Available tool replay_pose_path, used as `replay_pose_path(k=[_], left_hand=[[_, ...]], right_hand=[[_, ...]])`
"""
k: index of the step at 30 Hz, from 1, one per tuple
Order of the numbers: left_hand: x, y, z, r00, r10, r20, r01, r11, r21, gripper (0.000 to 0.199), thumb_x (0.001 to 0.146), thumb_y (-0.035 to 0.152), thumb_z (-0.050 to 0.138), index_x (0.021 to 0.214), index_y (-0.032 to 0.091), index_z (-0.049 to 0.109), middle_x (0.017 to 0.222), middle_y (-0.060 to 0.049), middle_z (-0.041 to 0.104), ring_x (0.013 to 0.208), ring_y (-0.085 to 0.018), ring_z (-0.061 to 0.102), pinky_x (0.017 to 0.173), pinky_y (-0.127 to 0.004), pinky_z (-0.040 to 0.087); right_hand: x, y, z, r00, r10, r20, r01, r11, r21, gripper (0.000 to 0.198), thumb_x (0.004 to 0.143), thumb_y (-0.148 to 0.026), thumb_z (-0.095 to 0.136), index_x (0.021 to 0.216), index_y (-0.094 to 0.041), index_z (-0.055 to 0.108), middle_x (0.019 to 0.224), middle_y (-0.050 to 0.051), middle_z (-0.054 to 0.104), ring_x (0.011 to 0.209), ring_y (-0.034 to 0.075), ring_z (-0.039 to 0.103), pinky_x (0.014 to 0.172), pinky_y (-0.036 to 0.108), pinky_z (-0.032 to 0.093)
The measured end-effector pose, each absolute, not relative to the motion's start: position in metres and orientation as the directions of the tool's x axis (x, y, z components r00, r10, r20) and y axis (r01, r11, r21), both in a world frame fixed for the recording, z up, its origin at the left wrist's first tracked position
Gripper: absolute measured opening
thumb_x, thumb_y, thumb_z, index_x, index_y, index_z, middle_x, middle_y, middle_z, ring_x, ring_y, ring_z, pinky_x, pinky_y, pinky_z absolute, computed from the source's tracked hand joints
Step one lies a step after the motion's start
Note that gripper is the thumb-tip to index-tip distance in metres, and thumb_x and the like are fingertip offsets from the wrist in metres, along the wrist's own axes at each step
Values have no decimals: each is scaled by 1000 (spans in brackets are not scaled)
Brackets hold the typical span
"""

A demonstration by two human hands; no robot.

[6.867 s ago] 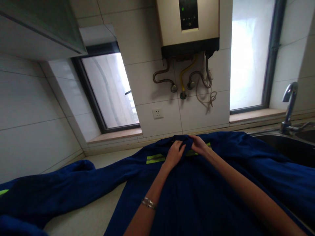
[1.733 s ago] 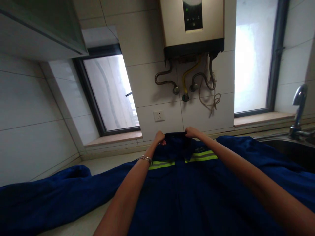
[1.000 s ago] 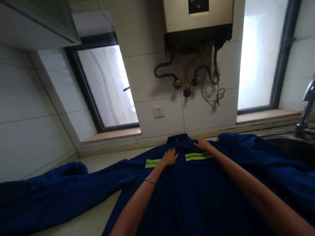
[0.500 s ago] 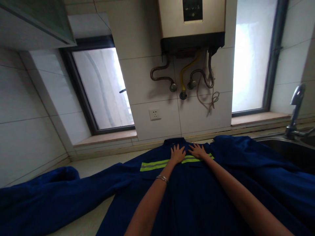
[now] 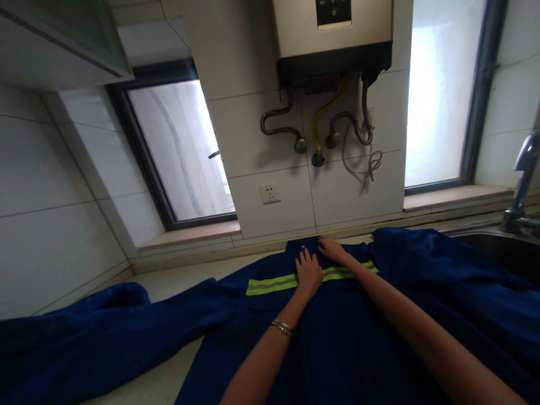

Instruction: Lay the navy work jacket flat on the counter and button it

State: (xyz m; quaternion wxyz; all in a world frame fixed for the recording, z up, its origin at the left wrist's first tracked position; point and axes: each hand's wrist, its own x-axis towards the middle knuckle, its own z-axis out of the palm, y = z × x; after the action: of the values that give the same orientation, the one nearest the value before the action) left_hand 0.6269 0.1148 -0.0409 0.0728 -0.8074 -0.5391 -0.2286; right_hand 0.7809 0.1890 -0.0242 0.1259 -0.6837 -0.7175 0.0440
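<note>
A dark blue work jacket [image 5: 337,337] lies spread front side up over the counter, its collar [image 5: 297,246] towards the wall. Across its chest runs a yellow-green and grey reflective strip [image 5: 270,284]. My left hand [image 5: 309,275], below a silver bracelet [image 5: 283,327], rests on the jacket's front just below the collar, fingers apart and slightly bent. At the right side of the collar, my right hand [image 5: 331,248] has its fingers curled over the collar edge; the fingertips are partly hidden. One sleeve [image 5: 169,326] stretches out to the left, the other lies bunched on the right.
Pale countertop [image 5: 169,287] shows beside the left sleeve. A sink [image 5: 485,242] with a chrome faucet [image 5: 523,174] is at the right. A water heater [image 5: 333,34] with hoses hangs on the tiled wall, above a socket [image 5: 270,194]. Windows flank it.
My right hand has moved up from the chest strip to the collar and its fingers have curled. My left hand has shifted slightly right and down. The view has turned a little.
</note>
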Motion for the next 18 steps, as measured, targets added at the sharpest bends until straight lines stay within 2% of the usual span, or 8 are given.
replay_pose_path(k=[2,4,7,9,12,15,17,18], left_hand=[[625,111,-45,255,900,354,928,-330,172,62,83,43,43,135,9,38,149,-20,17,132,-43,19,102,-62,19],[621,109,-51,268,931,249,927,-320,198,74,82,55,39,140,11,30,151,-19,10,132,-48,13,99,-67,16],[613,102,-57,370,909,194,892,-406,198,74,83,59,34,141,14,31,151,-17,9,133,-48,11,101,-65,14],[608,96,-58,407,885,227,871,-450,196,67,84,55,36,137,15,38,150,-16,14,133,-46,15,103,-62,15],[601,91,-54,401,859,318,834,-485,261,45,85,37,43,122,16,54,144,-14,33,131,-37,27,107,-51,21],[592,98,-46,239,884,402,768,-425,478,34,82,14,39,108,16,61,123,-11,55,118,-22,47,102,-35,34],[583,107,-40,75,899,431,724,-346,596,37,80,9,39,110,15,59,114,-10,58,108,-18,53,96,-29,40],[579,113,-38,20,897,441,721,-319,616,36,80,10,41,112,15,58,114,-10,58,106,-18,53,94,-29,41]], right_hand=[[772,189,-35,-83,993,83,967,100,-233,54,91,-42,32,137,-15,39,147,14,27,135,24,23,108,41,21],[769,190,-44,-89,995,42,968,96,-230,58,91,-47,29,141,-16,33,150,13,20,138,24,15,108,46,16],[771,194,-47,-78,997,6,971,78,-227,62,91,-50,27,143,-18,26,151,10,16,139,22,10,109,48,12],[772,196,-41,-71,998,-4,971,68,-227,62,90,-50,30,143,-18,28,150,11,19,139,23,13,108,49,14],[765,196,-24,-60,998,8,972,60,-225,54,87,-44,40,134,-17,45,141,16,38,131,29,32,103,50,25],[751,188,-4,-77,993,95,972,96,-214,43,85,-36,44,120,-16,58,125,16,54,118,28,47,98,43,33],[743,176,5,-123,978,170,968,156,-196,40,86,-34,42,118,-16,59,121,15,56,116,26,48,97,37,35],[741,169,7,-155,968,197,965,192,-182,39,86,-34,43,117,-16,59,120,14,57,115,25,48,96,34,36]])
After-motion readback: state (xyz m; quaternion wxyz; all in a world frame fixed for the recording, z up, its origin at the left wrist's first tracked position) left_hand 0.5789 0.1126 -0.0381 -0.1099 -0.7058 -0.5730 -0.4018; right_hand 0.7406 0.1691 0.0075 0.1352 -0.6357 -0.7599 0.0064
